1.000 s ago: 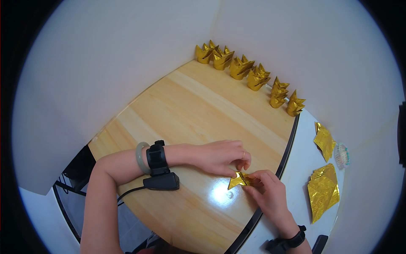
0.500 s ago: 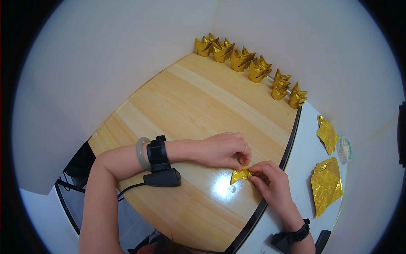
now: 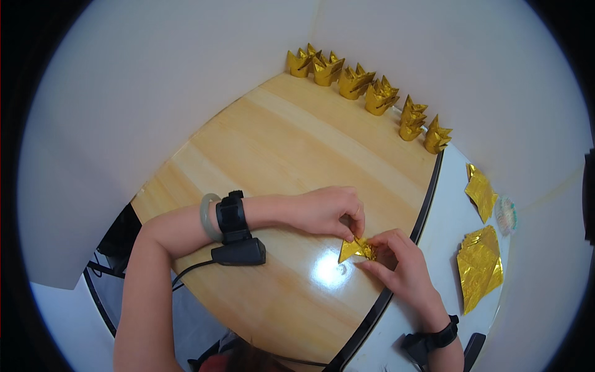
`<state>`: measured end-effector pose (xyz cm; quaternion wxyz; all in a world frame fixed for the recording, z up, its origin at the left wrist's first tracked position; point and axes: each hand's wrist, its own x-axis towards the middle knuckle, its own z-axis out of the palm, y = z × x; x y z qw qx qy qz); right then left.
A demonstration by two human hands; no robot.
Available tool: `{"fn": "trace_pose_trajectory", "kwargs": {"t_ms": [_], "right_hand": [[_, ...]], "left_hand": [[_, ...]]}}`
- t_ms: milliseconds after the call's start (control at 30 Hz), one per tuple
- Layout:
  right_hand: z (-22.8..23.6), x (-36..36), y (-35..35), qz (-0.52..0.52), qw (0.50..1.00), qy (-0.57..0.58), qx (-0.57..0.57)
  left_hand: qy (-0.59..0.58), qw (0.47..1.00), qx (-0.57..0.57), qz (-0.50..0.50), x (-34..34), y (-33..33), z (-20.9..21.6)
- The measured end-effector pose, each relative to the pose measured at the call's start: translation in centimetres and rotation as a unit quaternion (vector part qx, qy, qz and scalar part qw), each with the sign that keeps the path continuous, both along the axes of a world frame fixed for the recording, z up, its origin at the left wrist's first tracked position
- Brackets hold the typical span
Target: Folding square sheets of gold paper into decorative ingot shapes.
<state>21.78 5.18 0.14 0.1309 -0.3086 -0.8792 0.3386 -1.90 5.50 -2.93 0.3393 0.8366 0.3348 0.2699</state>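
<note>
A small folded piece of gold foil paper (image 3: 351,249) is in front of me over the wooden tabletop, with a pointed flap at its left and a crumpled end at its right. My left hand (image 3: 328,212) pinches its upper edge between thumb and forefinger. Around the crumpled end is my right hand (image 3: 401,263), thumb and forefinger parted; whether a fingertip touches the foil I cannot tell. On my left wrist are a pale bangle (image 3: 209,217) and a black strap with a box (image 3: 239,252). Another black strap (image 3: 444,336) circles my right wrist.
Several gold foil folded cups with pointed tips (image 3: 355,84) stand in a row along the far right edge of the wooden table (image 3: 260,149). To the right, a white surface (image 3: 437,226) bears flat gold foil sheets (image 3: 480,270), another foil piece (image 3: 481,193) and a beaded ring (image 3: 506,216).
My right thumb and forefinger have parted from their pinch, and the crumpled end shows more. My left hand keeps its pinch. The whole view has shifted slightly.
</note>
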Motion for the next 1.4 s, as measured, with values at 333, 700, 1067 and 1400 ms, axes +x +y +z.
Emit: {"fn": "trace_pose_trajectory", "kwargs": {"t_ms": [333,700,1067,1400], "right_hand": [[-0.8,0.4,0.4,0.030,0.963,0.042,0.266],[-0.5,0.1,-0.3,0.071,0.926,0.019,0.369],[-1.9,-0.2,0.6,-0.054,0.979,0.024,0.196],[-1.4,-0.7,0.7,-0.178,0.939,0.166,-0.243]], "left_hand": [[0.013,1.000,0.004,-0.027,-0.4,0.5,-0.2],[0.018,0.999,0.010,-0.032,-0.3,0.4,0.0],[0.034,0.998,0.048,-0.012,-0.1,0.0,0.1],[-0.047,0.990,-0.091,0.100,2.0,-1.2,1.0]]}}
